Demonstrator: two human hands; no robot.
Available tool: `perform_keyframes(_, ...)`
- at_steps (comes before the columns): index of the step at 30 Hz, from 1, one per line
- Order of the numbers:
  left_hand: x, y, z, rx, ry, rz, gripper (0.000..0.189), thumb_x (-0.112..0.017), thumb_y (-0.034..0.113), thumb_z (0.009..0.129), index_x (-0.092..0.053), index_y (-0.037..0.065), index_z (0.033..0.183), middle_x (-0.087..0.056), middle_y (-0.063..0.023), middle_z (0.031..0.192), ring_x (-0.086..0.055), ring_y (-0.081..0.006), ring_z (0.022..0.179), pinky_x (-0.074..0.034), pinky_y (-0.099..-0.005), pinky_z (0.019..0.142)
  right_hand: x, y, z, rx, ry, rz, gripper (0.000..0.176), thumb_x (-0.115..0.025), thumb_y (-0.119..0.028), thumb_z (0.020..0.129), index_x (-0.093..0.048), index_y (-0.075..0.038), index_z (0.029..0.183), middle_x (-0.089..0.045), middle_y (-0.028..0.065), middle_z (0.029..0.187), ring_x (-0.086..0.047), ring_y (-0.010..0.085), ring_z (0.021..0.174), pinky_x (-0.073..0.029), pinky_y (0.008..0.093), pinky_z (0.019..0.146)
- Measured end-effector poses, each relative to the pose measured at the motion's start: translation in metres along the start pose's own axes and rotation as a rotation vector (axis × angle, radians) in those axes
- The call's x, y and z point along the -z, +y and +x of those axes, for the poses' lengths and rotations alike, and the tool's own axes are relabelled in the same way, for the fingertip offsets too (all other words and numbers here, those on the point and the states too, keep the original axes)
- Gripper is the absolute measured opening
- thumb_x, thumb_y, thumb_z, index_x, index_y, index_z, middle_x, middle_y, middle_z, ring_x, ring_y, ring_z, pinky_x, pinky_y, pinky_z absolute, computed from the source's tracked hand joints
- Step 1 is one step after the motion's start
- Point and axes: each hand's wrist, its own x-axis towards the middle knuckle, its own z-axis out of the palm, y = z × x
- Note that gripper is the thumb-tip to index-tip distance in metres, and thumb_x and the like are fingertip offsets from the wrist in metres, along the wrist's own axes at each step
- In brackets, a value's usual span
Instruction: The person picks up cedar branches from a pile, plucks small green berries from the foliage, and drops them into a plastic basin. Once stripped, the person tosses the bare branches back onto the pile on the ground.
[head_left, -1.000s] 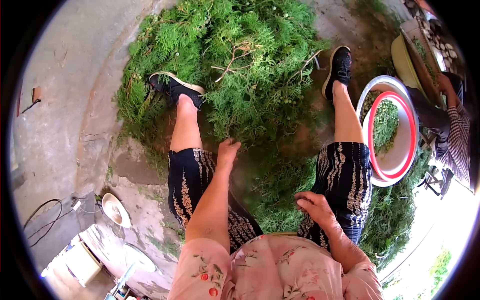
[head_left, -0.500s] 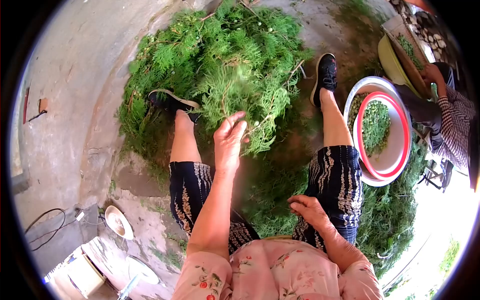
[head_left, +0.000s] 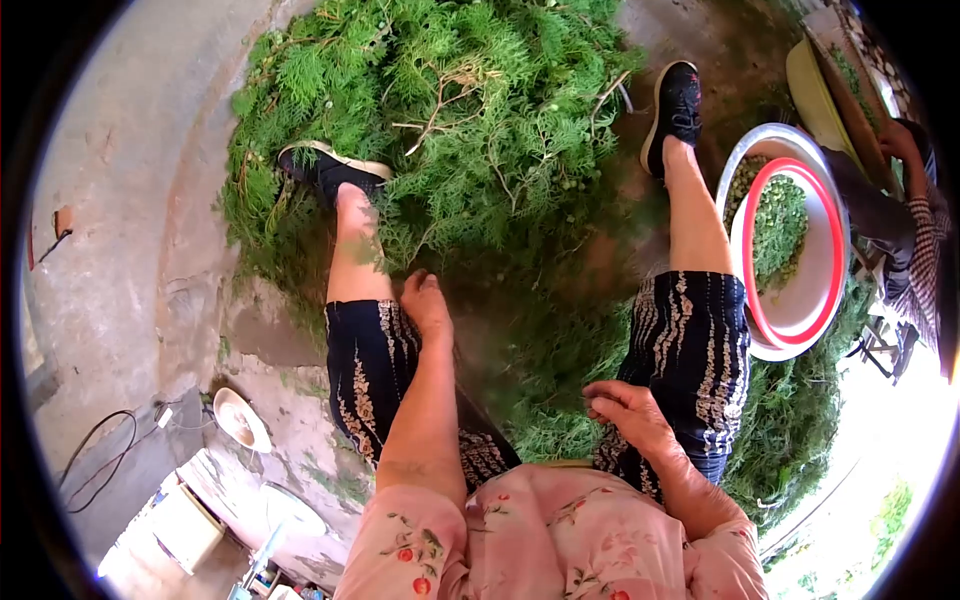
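My left hand (head_left: 427, 303) is beside my left knee, its fingers curled. Blurred green foliage hangs over the shin just above it; I cannot make out whether the fingers hold any of it. Near my right thigh is my right hand (head_left: 630, 412), with thumb and fingers drawn together; anything inside is too small to make out. A large heap of green, scale-leaved conifer branches (head_left: 520, 130) with bare brown twigs lies in front of me, around my left shoe (head_left: 330, 170). More loose sprigs (head_left: 550, 425) lie on the ground between my legs.
At my right stands a metal basin (head_left: 738, 160) with a red-rimmed bowl (head_left: 822, 270) in it, holding green pickings. Beyond, a co-worker's hand (head_left: 900, 145) is at a tray beside a yellow-green basin (head_left: 808, 90). A round pale dish (head_left: 240, 420) is at lower left.
My left hand has drawn back from the heap toward my left knee, and the sprig it was pinching no longer shows clearly in its fingers. My right hand has barely moved. The view has shifted slightly.
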Motion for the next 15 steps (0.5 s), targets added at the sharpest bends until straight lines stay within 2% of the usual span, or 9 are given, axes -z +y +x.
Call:
perform_keyframes(2, -0.006, -0.018, -0.002, 0.121, -0.026, -0.106, 0.024, -0.058, 0.002, 0.077, -0.059, -0.005, 0.099, -0.063, -0.0090, 0.089, -0.058, -0.0200, 0.078, -0.045, -0.0281, 0.074, 0.001, 0.000, 0.003, -0.014, -0.009, 0.005, 0.023, -0.054, -0.011, 0.087, -0.058, 0.002, 0.106, -0.062, 0.0050, 0.086, -0.057, 0.0099, 0.077, -0.046, 0.0241, 0.070)
perform_keyframes(3, -0.009, -0.032, 0.004, 0.155, -0.062, -0.077, 0.029, -0.057, 0.001, 0.076, -0.057, -0.005, 0.104, -0.061, -0.0135, 0.099, -0.057, -0.0235, 0.084, -0.044, -0.0295, 0.077, 0.001, -0.001, 0.003, -0.020, -0.008, 0.014, 0.024, -0.053, -0.010, 0.087, -0.058, 0.002, 0.107, -0.062, 0.0051, 0.087, -0.057, 0.0100, 0.077, -0.047, 0.0242, 0.070)
perform_keyframes(6, -0.021, 0.025, -0.023, -0.493, 0.204, 0.459, 0.030, -0.060, 0.005, 0.077, -0.055, -0.001, 0.106, -0.057, -0.0142, 0.097, -0.056, -0.0303, 0.086, -0.046, -0.0352, 0.074, 0.001, -0.001, 0.005, -0.035, -0.014, 0.028, 0.023, -0.053, -0.009, 0.087, -0.058, 0.002, 0.107, -0.062, 0.0057, 0.088, -0.058, 0.0106, 0.079, -0.047, 0.0240, 0.071)
perform_keyframes(9, -0.033, 0.065, -0.023, -0.636, 0.145, 0.416, 0.036, -0.057, 0.004, 0.076, -0.051, 0.000, 0.112, -0.045, -0.0216, 0.121, -0.050, -0.0379, 0.102, -0.043, -0.0379, 0.085, 0.000, -0.002, 0.005, -0.057, -0.010, 0.068, 0.023, -0.052, -0.009, 0.088, -0.057, 0.002, 0.107, -0.062, 0.0061, 0.089, -0.059, 0.0111, 0.079, -0.048, 0.0241, 0.071)
perform_keyframes(12, -0.032, 0.057, 0.003, -0.438, 0.058, 0.636, 0.036, -0.059, 0.009, 0.078, -0.052, 0.002, 0.113, -0.051, -0.0214, 0.115, -0.051, -0.0401, 0.100, -0.044, -0.0405, 0.083, 0.002, -0.002, 0.006, -0.050, -0.025, 0.109, 0.023, -0.052, -0.009, 0.088, -0.057, 0.002, 0.108, -0.062, 0.0063, 0.089, -0.059, 0.0114, 0.078, -0.048, 0.0243, 0.071)
perform_keyframes(13, -0.029, 0.057, 0.014, -0.369, -0.059, 0.690, 0.033, -0.062, 0.012, 0.077, -0.057, 0.000, 0.107, -0.058, -0.0212, 0.102, -0.055, -0.0402, 0.092, -0.045, -0.0397, 0.080, 0.002, 0.000, 0.007, -0.050, -0.026, 0.114, 0.023, -0.052, -0.009, 0.088, -0.057, 0.002, 0.107, -0.062, 0.0064, 0.089, -0.059, 0.0115, 0.077, -0.048, 0.0244, 0.071)
perform_keyframes(15, -0.022, 0.061, 0.022, -0.209, -0.182, 0.453, 0.028, -0.065, 0.013, 0.075, -0.061, -0.001, 0.100, -0.062, -0.0175, 0.092, -0.059, -0.0339, 0.081, -0.048, -0.0369, 0.072, 0.003, 0.003, 0.008, -0.038, -0.022, 0.127, 0.023, -0.052, -0.009, 0.088, -0.057, 0.002, 0.107, -0.063, 0.0067, 0.089, -0.059, 0.0117, 0.077, -0.048, 0.0245, 0.070)
